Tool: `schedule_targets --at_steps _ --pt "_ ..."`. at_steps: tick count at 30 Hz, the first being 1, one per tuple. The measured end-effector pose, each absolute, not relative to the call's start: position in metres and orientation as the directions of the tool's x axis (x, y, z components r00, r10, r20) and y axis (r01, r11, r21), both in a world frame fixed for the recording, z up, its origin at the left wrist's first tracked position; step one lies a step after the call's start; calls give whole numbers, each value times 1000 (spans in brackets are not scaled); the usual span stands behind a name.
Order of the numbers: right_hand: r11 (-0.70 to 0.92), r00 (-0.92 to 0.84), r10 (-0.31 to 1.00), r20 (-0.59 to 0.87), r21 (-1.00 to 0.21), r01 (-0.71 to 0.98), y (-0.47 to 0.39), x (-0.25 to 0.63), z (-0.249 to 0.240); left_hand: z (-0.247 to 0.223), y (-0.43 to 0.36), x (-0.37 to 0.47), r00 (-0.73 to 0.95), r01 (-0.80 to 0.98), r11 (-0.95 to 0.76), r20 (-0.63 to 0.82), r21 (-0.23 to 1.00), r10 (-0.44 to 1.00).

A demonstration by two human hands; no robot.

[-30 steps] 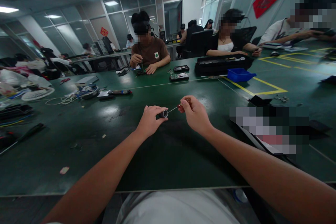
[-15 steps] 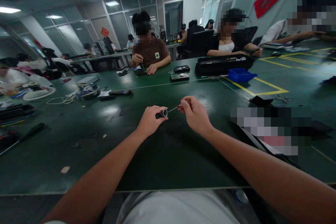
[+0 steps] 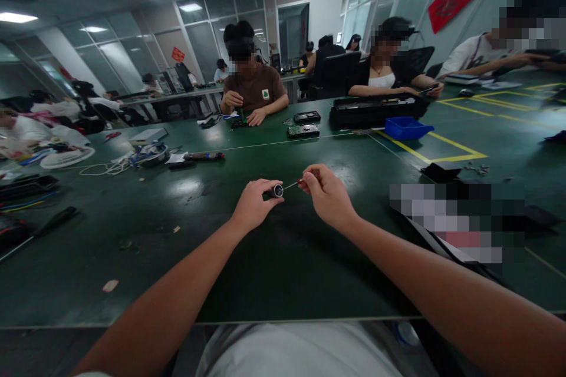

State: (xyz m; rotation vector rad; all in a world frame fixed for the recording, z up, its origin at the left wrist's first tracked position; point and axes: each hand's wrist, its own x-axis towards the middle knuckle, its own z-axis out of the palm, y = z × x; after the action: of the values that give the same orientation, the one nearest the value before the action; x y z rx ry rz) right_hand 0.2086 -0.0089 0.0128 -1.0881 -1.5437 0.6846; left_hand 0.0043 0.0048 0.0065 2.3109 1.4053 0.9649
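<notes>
View shifted slightly, green table [image 3: 145, 200], glass partitions [image 3: 201, 44]

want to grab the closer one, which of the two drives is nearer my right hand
The front drive, with green board showing at its left end; the back drive lies just beyond it, farther from your right hand.

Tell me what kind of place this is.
Probably an electronics repair or assembly workroom: opened hard drives lie on a long green table marked with yellow tape, a screwdriver is in the right hand, and other people sit at work around the room.
</notes>
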Motion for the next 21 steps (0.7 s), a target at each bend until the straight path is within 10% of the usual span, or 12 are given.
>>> schedule_targets --at_steps 21 --pt "505 1 813 583 -704 499 -14 215 24 1 7 3 330 692 -471 340 548 881"
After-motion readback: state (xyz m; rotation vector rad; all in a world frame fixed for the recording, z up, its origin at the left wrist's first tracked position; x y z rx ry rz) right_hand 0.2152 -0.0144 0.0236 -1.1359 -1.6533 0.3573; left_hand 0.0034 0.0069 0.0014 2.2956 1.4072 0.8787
